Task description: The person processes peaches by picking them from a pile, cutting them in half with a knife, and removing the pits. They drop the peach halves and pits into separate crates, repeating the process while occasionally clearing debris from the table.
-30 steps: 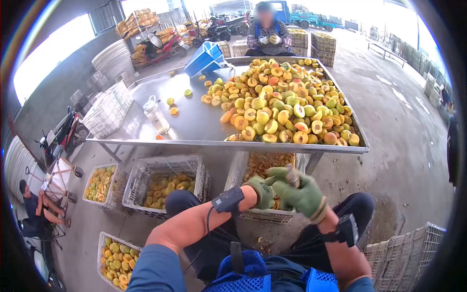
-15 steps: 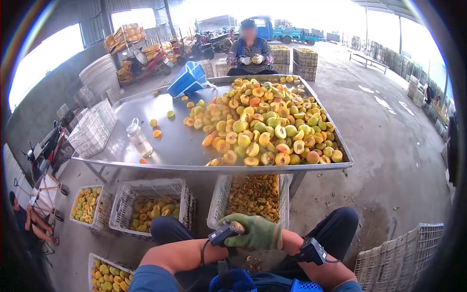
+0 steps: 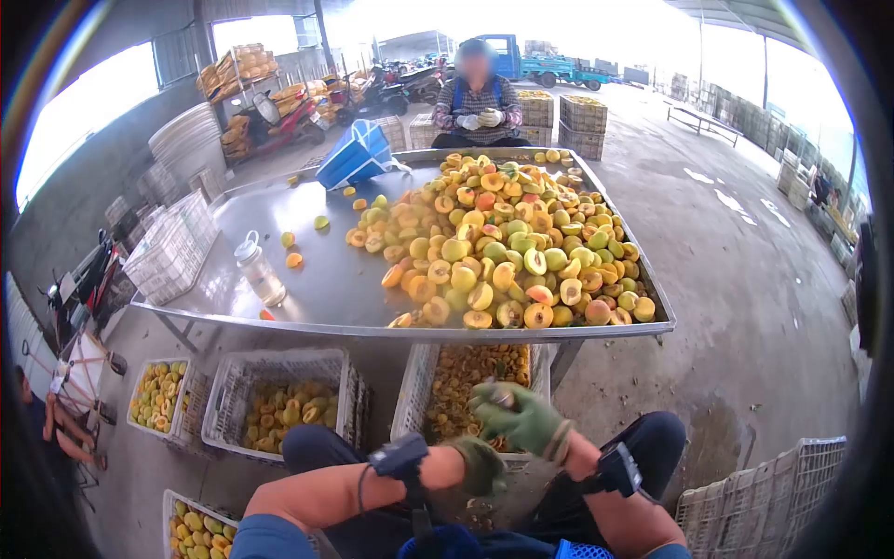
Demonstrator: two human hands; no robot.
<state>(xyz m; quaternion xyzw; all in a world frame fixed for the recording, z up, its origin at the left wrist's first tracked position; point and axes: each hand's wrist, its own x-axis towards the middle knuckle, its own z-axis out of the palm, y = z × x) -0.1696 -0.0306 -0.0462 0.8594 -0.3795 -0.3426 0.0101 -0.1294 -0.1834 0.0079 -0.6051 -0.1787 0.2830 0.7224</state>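
— While we go left to right, what's far left?
— A stack of white crates on the worktop corner, parked clear of the fruit. On the floor below are a fruit crate and a halves crate, side by side and tucked under the near rim. My guess is that keeps them within reach of the seat.
— Bottle?
— A clear bottle, upright and alone on bare steel, well apart from the pile. No label I can read.
— The blue one?
— A blue crate, tipped on its side at the pile's far-left edge with its mouth toward the fruit. It looks emptied right there.
— Hands?
— Both are in green gloves, low over the lap. The left hand is curled just beside and below the right, and I can't tell whether it grips anything. The right hand is closed round a small greyish thing, too small to name. It's held above the near side of the pit crate, which sits under the worktop in front of the knees, probably so bits drop straight in. There are black units on both wrists, with no legible writing.
— Pile?
— The peach pile, whole and halved fruit, is heaped on the right half against the raised rim, which I'd say keeps it from rolling off. A co-worker sits at the far end, white-gloved hands together.
— Right side?
— Empty crates on the floor near the right knee. No brands anywhere.
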